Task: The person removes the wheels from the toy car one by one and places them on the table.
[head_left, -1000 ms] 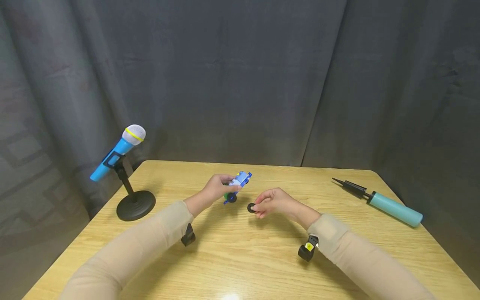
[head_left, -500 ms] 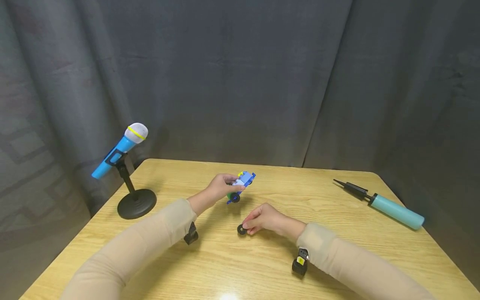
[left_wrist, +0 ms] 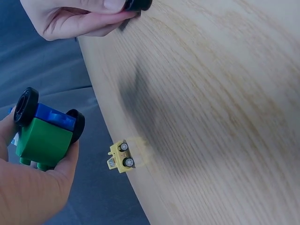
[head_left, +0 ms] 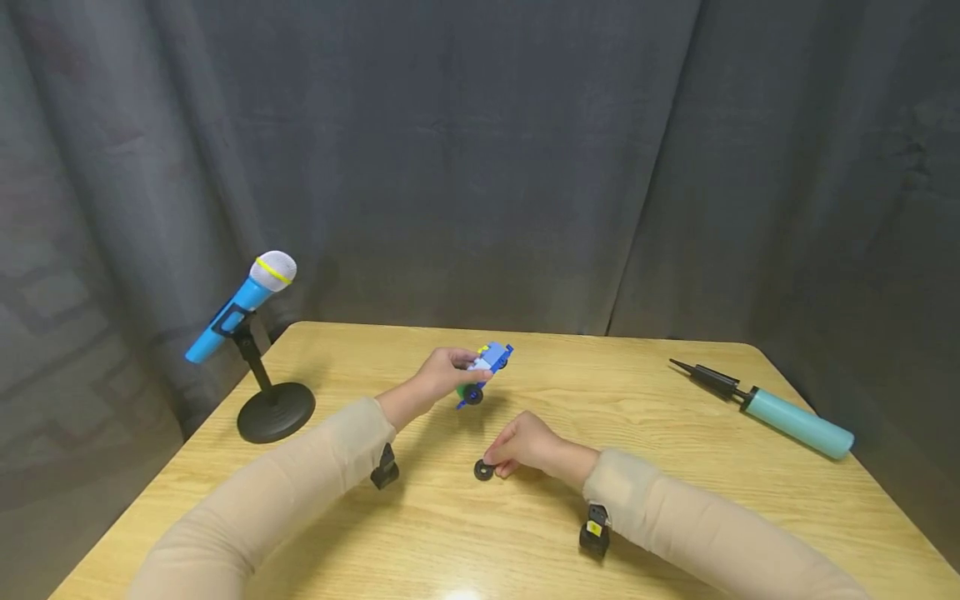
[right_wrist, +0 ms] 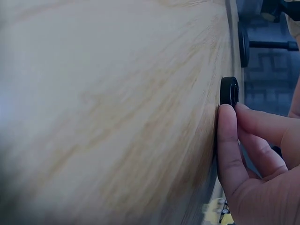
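My left hand (head_left: 441, 374) holds a small toy car built of blocks (head_left: 489, 360) above the table, light blue on top with black wheels. In the left wrist view its green block (left_wrist: 46, 140) and two of its wheels face the camera. Closer to me, my right hand (head_left: 527, 442) pinches a loose black toy wheel (head_left: 483, 470) between thumb and fingers. From the right wrist view, this wheel (right_wrist: 229, 91) is right at the tabletop; whether it bears on the wood is hard to tell.
A small yellow toy car (left_wrist: 121, 156) stands on the wooden table (head_left: 420, 533). A blue toy microphone (head_left: 232, 312) on a round-based black stand (head_left: 275, 412) is at the left. On the right lies a teal hand pump (head_left: 798, 422). Dark curtains (head_left: 465, 167) hang behind.
My right hand has come down and nearer to me with the black wheel, which is now at or near the tabletop. My left hand with the block car has hardly shifted.
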Demonstrator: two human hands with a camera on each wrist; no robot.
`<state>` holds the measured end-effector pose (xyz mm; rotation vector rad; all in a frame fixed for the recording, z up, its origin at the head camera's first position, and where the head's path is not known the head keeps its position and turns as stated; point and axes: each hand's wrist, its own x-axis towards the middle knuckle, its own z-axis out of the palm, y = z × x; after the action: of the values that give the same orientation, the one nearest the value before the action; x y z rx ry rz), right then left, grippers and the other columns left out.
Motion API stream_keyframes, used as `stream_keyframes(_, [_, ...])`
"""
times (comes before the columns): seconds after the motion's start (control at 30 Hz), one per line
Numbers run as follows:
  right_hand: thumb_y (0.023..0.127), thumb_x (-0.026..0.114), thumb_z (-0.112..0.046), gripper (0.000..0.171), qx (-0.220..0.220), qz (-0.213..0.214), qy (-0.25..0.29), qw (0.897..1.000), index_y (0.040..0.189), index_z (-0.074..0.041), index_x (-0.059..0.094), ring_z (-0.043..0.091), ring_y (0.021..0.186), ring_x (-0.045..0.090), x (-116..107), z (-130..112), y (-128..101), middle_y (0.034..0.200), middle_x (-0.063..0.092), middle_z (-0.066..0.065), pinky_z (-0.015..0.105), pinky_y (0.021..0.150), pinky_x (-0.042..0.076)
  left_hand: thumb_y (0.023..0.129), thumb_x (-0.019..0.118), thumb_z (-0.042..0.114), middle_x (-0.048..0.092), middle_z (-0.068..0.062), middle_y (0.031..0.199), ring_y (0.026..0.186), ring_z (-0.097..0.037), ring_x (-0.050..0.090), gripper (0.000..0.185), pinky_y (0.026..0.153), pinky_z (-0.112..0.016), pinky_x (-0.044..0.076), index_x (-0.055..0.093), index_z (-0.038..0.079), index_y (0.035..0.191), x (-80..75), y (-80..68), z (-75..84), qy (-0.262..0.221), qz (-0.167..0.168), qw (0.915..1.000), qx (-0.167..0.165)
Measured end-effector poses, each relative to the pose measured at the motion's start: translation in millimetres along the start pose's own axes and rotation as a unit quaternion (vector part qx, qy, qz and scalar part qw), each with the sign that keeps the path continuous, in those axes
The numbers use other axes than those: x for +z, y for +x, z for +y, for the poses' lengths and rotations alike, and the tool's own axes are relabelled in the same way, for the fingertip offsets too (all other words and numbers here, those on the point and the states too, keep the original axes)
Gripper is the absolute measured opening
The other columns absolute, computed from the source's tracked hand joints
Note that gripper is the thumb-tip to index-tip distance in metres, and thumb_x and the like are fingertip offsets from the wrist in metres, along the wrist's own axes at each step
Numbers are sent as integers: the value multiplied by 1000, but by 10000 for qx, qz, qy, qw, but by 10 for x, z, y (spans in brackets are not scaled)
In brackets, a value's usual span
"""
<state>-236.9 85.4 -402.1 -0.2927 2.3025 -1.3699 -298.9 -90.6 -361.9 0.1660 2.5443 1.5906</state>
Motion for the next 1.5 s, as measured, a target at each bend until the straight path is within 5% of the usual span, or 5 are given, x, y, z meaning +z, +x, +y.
stream_keyframes(0.33, [82,75,-8,13,-148,-99,-153,9997,83,5,73,14,59,69,-19,1,-24,76,73,14,29,63,59,84,77,25,67,-15,117,110,-27,63,50,100,-43,47,62,2,126,27,13,-38,-107,-12,9999,16])
stream_keyframes(0.67, [86,73,-18,21,-260,-455,-142,9985,97,0,73,21,74,72,-195,-29,-33,85,74,11,40,87,56,84,77,27,66,-15,119,112,-28,62,52,103,-47,45,61,2,126,24,-25,-37,-286,-130,9995,-41])
stream_keyframes(1.03, [90,69,-20,36,-619,-315,775,9946,109,10,63,19,75,70,-375,-230,23,100,68,30,35,76,59,85,76,30,63,-18,128,122,-30,58,60,105,-46,44,55,0,133,82,15,4,-294,-376,9988,105])
stream_keyframes(1.37, [92,67,-17,30,-902,-243,898,9916,104,10,61,19,75,71,-447,-301,6,83,72,10,44,81,58,86,74,29,60,-19,131,126,-31,55,61,106,-46,42,53,-3,134,101,-29,107,-291,-411,9986,148])
stream_keyframes(1.5, [91,69,-21,30,-832,-185,807,9931,99,8,62,20,73,71,-438,-302,15,86,72,19,50,85,55,87,74,28,60,-19,132,126,-32,54,62,106,-45,43,52,-3,135,111,-33,128,-306,-424,9984,212])
